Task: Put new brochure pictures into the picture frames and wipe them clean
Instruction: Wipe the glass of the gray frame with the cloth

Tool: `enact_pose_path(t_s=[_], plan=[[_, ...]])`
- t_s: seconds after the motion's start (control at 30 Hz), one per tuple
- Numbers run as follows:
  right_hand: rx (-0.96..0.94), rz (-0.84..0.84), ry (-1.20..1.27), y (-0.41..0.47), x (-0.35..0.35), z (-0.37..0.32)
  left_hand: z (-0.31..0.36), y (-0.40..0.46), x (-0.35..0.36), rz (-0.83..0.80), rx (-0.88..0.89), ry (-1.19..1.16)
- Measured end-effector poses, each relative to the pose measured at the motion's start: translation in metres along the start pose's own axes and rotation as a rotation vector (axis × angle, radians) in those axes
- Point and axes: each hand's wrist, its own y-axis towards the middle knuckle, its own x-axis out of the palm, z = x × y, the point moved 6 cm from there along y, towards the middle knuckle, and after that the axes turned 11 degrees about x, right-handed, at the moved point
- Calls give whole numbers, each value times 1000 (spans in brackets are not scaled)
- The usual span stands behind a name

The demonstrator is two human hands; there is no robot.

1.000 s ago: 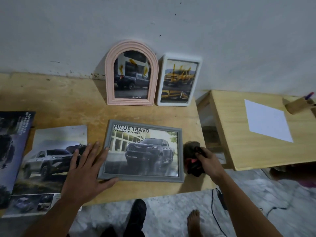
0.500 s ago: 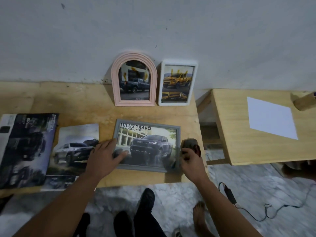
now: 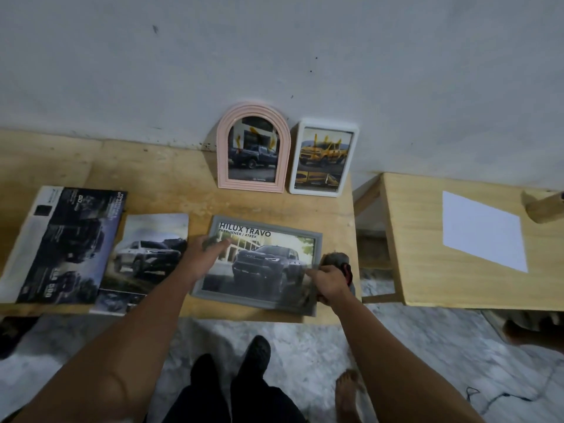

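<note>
1. The grey frame (image 3: 259, 264) lies flat at the table's (image 3: 152, 178) near edge. The left hand (image 3: 204, 254) presses its left side; the right hand (image 3: 328, 280) grips its right edge beside a cloth (image 3: 338, 261).
2. Risk, as I judge it: a hard pull could slide the frame off the near edge, or knock the pink frame (image 3: 253, 148) and white frame (image 3: 323, 158) leaning behind.
3. A second ago the left hand lay flat outside the frame and the right hand gripped the cloth.

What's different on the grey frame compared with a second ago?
The left hand moved right, off the brochure and onto the grey frame's left side. The right hand came in to the frame's lower right corner, beside the cloth. The frame stayed flat on the table.
</note>
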Motion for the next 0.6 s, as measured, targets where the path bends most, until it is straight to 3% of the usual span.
enact_pose_path(t_s=[0.1,0.2,0.43,0.6], plan=[[-3,15,-45,-3,-3,-5,-10,-3,-9,64,-60,-26],[13,-41,80,-10,9,-13,-7,-7,-27,156,-101,13],[-160,-75,167,-38,78,-87,7,-13,-124,604,14,42],[-324,-93,95,-65,140,-167,11,8,-211,580,34,-57]])
